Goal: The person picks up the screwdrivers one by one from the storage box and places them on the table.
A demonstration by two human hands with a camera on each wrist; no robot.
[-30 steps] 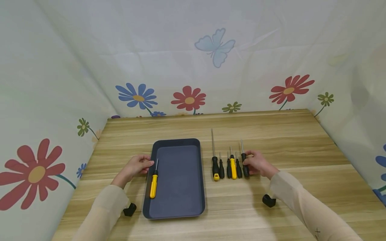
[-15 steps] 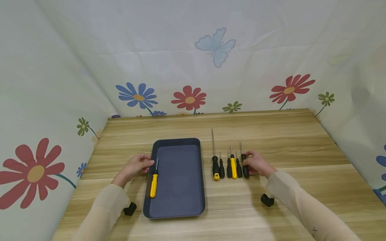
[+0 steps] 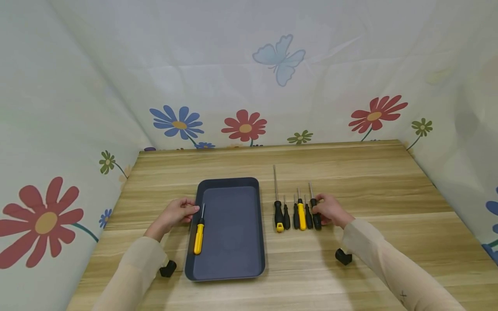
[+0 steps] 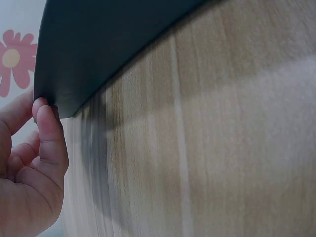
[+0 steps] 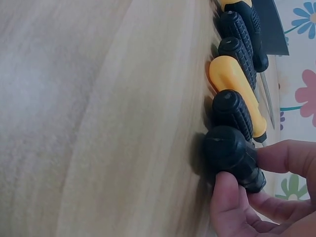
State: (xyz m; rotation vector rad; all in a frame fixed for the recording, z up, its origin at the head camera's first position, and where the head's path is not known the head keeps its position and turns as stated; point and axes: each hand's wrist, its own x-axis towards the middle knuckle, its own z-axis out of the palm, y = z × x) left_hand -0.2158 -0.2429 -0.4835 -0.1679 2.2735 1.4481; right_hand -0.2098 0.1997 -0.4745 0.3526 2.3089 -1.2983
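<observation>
My left hand (image 3: 176,212) pinches the left rim of a dark grey tray (image 3: 233,233); in the left wrist view thumb and fingers meet at the wall of the tray (image 4: 89,54). Inside, along that left wall, lies a yellow screwdriver (image 3: 199,239), shank pointing away. On the table to the right, my right hand (image 3: 330,210) holds a black-handled screwdriver (image 3: 317,221), the rightmost of a row. The right wrist view has thumb and fingers around its black handle (image 5: 228,150), beside a smaller black screwdriver (image 5: 231,111).
The row also has a yellow screwdriver (image 3: 301,218), several small black ones and a long black-and-yellow screwdriver (image 3: 278,216) nearest the tray. Beneath everything is a wooden table (image 3: 373,181). Flowered cloth walls (image 3: 218,82) stand behind and at both sides.
The right wrist has moved slightly left, and the held screwdriver's tip has shifted a little left toward its neighbours. The left hand and tray look unmoved.
</observation>
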